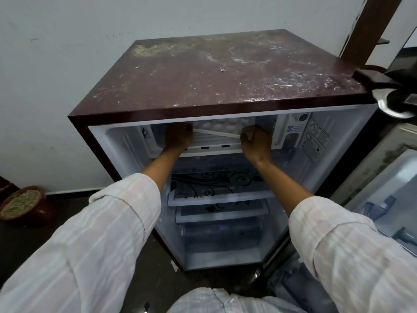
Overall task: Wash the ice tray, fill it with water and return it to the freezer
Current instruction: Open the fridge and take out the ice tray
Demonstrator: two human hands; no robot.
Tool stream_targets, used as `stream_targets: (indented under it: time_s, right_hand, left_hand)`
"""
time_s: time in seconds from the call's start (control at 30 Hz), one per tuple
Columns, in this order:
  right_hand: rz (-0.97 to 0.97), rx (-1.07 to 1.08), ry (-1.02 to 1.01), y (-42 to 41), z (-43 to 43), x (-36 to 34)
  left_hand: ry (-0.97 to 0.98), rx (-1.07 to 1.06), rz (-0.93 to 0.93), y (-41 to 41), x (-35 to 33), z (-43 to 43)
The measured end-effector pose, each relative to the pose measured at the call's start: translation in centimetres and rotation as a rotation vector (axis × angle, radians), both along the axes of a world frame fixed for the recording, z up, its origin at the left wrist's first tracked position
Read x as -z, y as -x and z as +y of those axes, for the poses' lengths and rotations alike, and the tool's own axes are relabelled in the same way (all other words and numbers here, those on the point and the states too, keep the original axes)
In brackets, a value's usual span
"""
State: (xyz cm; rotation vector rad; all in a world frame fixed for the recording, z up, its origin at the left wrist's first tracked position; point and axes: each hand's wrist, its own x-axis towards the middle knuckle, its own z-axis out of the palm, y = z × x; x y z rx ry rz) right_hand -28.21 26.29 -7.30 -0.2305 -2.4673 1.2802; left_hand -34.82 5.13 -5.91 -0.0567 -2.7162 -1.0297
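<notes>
A: Grip first. We have the left hand (178, 136) and the right hand (256, 144) each closed on an end of the ice tray (222, 127), both arms stretched forward into the open fridge (225, 71).

B: Agreed. We see the backs of the hands, fingers curled over the tray's ends, wrists roughly level. White striped sleeves (101, 240) are pushed up the forearms.

A: Tray position?

B: We put it in the freezer compartment (212, 147) at the very top, tilted slightly, left end higher. White plastic, rounded cells in rows; whether it holds water we cannot tell.

A: Any writing?

B: Stickers (314, 141) on the right inner wall, print too small for us to read.

A: Also noting a floral-patterned shelf (216, 193) below the freezer and a clay pot (22, 203) on the floor at left.
</notes>
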Motion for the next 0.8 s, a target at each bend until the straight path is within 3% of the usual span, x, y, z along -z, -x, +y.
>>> stream_targets:
  time_s: [0.33,0.43,0.63,0.8]
  right_hand:
    - [-0.038,0.122,0.182,-3.7,-0.8,-1.7]
    - [-0.039,0.157,0.307,-5.7,-1.1,-1.7]
    - [-0.045,0.269,0.334,-9.3,-1.7,-1.3]
    - [-0.042,0.354,0.425,-12.6,-2.7,-1.3]
  left_hand:
    - [-0.16,-0.14,0.077,-3.9,-0.9,-0.7]
    - [-0.215,-0.114,0.024,-5.4,-0.6,-1.0]
    - [-0.394,-0.103,-0.112,-9.9,-0.8,-2.1]
    - [-0.582,0.03,-0.245,-13.3,-0.8,-3.5]
